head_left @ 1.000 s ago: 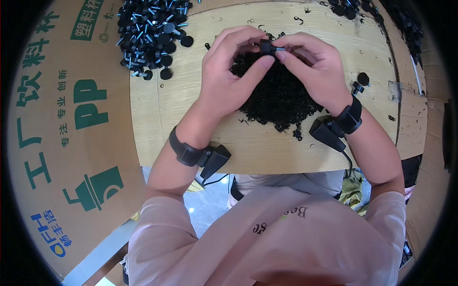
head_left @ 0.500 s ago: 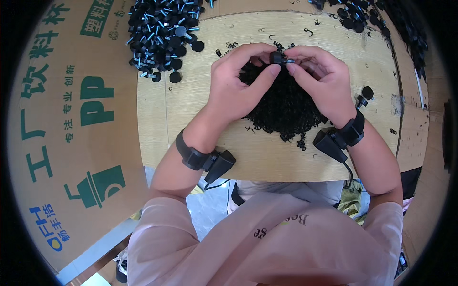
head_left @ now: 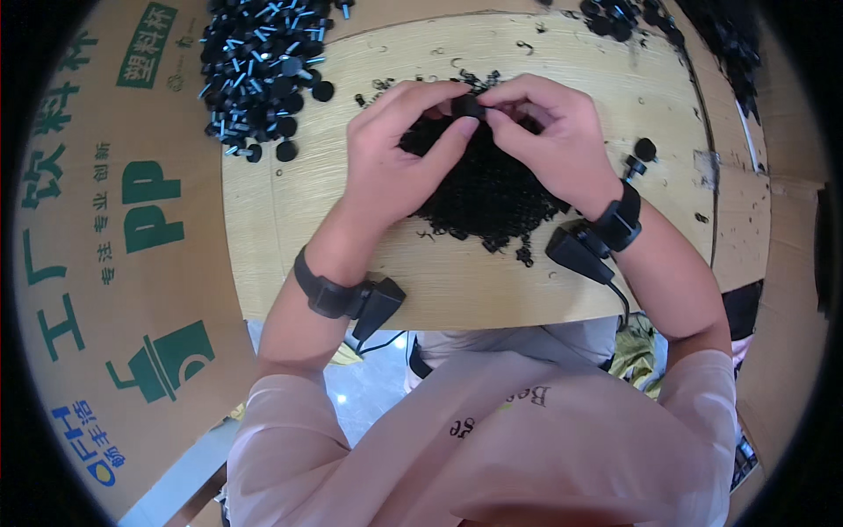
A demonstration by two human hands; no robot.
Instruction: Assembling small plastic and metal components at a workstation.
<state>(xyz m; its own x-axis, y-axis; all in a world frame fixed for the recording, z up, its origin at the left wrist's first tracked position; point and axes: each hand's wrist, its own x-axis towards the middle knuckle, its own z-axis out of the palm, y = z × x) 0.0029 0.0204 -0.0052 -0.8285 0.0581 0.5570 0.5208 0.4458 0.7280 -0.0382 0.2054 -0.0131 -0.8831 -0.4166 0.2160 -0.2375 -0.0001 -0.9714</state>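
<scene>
Over a dark heap of small black clip-like pieces, both my hands meet. Between the thumb and fingers of my left hand is a screw-in foot with a round black head, turned sideways. My right hand is closed in a pinch at its stud end. The right fingertips cover most of the stud, and whether they also hold a small black piece is hidden. Each wrist wears a black strap with a dark box on it.
A big pile of black-headed screw-in feet lies at the far left, and more at the far right. Two loose feet rest right of my right hand. Small black bits are scattered on the wooden board. Printed cardboard stands along the left.
The whole view has shifted, so the board and piles appear farther left. The foot's metal stud, visible before, is now mostly covered by my right fingertips. The left hand keeps its hold.
</scene>
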